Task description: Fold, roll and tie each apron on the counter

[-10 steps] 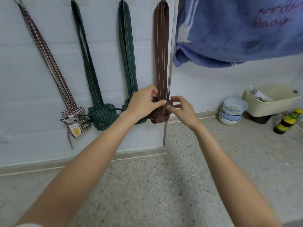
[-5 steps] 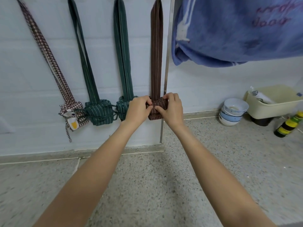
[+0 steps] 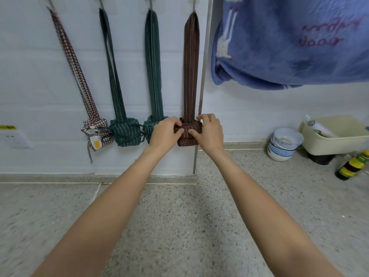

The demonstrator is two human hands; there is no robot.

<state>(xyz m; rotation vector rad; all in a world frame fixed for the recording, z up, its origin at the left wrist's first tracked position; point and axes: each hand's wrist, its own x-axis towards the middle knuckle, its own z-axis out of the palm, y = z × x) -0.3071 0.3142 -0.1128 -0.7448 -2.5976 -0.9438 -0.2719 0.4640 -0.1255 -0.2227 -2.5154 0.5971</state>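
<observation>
Four rolled aprons hang in a row from hooks on the white wall across the upper left and centre of the frame, and the brown striped apron (image 3: 191, 76), the rightmost of them, is the one being handled. Its rolled bundle (image 3: 187, 134) sits at the centre of the frame, at the bottom of its long doubled strap, just above the stone counter (image 3: 179, 216). The left hand (image 3: 165, 133) has its fingers curled onto the left end of the bundle, pinching the cloth there, while the right hand (image 3: 209, 132) grips the right end with fingers over the top and the thumb pressing on the front. To the left hangs a green striped apron (image 3: 152, 76), its bundle partly hidden behind the left hand, then a second green apron (image 3: 124, 132) tied with a cord, and at far left a red checked apron (image 3: 95, 132) with a white and yellow patch. A thin metal strip (image 3: 203, 76) runs down the wall just right of the brown strap. A blue towel (image 3: 289, 47) fills the upper right. At the right edge, on the counter, stand stacked bowls (image 3: 284, 144), a cream plastic tub (image 3: 337, 136) and a dark bottle with a yellow label (image 3: 351, 166). A white wall socket (image 3: 14, 136) sits at the far left.
</observation>
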